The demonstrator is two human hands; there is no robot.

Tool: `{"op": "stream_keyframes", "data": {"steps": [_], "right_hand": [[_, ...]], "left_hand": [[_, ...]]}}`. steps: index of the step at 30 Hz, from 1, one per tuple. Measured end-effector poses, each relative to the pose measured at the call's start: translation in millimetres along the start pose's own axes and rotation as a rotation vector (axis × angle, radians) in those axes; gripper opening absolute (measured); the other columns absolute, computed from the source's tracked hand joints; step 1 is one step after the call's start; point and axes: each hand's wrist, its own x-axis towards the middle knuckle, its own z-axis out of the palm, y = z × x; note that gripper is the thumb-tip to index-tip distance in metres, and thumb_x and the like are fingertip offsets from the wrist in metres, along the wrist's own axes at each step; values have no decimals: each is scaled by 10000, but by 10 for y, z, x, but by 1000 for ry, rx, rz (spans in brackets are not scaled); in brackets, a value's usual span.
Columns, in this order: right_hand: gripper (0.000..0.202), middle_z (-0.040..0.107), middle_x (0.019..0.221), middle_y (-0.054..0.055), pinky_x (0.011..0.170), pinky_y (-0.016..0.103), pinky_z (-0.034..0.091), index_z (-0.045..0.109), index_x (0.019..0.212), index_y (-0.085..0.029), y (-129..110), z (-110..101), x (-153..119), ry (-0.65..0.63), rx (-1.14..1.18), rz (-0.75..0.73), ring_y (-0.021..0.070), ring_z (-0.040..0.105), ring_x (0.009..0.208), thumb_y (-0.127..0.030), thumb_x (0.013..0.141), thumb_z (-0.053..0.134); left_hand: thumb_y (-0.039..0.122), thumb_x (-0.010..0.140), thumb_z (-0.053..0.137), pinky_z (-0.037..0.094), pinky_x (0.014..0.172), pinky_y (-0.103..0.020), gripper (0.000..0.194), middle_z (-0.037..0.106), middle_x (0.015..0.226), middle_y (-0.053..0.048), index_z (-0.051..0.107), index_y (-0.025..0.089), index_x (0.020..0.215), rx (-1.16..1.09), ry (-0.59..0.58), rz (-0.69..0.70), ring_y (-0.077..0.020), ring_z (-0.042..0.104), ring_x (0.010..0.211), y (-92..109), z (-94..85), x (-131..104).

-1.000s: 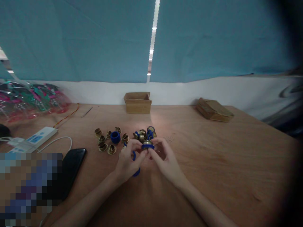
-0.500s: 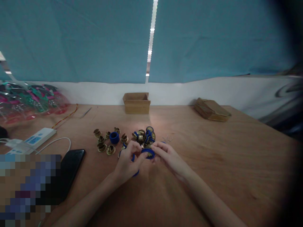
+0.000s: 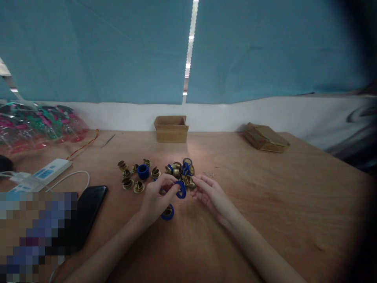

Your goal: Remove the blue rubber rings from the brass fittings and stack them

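The left hand (image 3: 159,198) pinches a blue ring (image 3: 183,190) between thumb and fingers, holding it tilted above the wooden table (image 3: 279,208). The right hand (image 3: 213,198) is beside it, its fingers bent and its fingertips at a brass piece (image 3: 191,182); whether they grip it cannot be told. Just beyond the hands lies a pile of brass and blue parts (image 3: 186,168), with some small thin bits (image 3: 209,173) to its right. Left of the pile, loose brass parts (image 3: 139,186) lie around a blue roll (image 3: 143,171). A blue-rimmed brass part (image 3: 167,212) lies on the table near the left wrist. Farther back stand an open cardboard box (image 3: 171,133) and, to the right, a crumpled box (image 3: 266,137). A black phone (image 3: 92,208) and a power strip (image 3: 53,169) lie at the left.
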Motion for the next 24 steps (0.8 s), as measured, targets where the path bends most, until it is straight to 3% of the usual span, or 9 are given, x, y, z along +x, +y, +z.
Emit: {"op": "stream_keyframes", "data": {"steps": [4,10,15,24], "right_hand": [[346,588,628,-29,515,213,425,586,710,-159,6,16,-7,5,-43,-1,83,544,519,-434,638,784],[337,574,599,-32,510,208,410,577,707,-157,37,-5,6,-3,-88,-3,79,523,518,-432,666,766],[328,579,613,-29,511,208,408,564,702,-157,34,-10,5,-6,-117,-5,82,525,531,-423,682,756],[323,566,590,-37,511,211,402,554,694,-163,61,-9,14,2,-144,11,85,525,526,-416,676,754]], "left_hand": [[354,813,602,522,633,-256,189,704,783,-33,650,192,896,41,150,-99,-171,667,715,-27,-168,142],[387,760,617,516,673,-276,261,724,829,-56,689,182,904,318,372,-218,-183,665,721,-269,-662,430],[449,720,628,505,645,-289,348,709,775,-79,695,153,889,444,379,-319,-213,658,722,-474,-901,498],[398,715,621,475,655,-291,307,704,796,-99,726,160,879,602,290,-386,-224,650,742,-631,-880,507]]}}
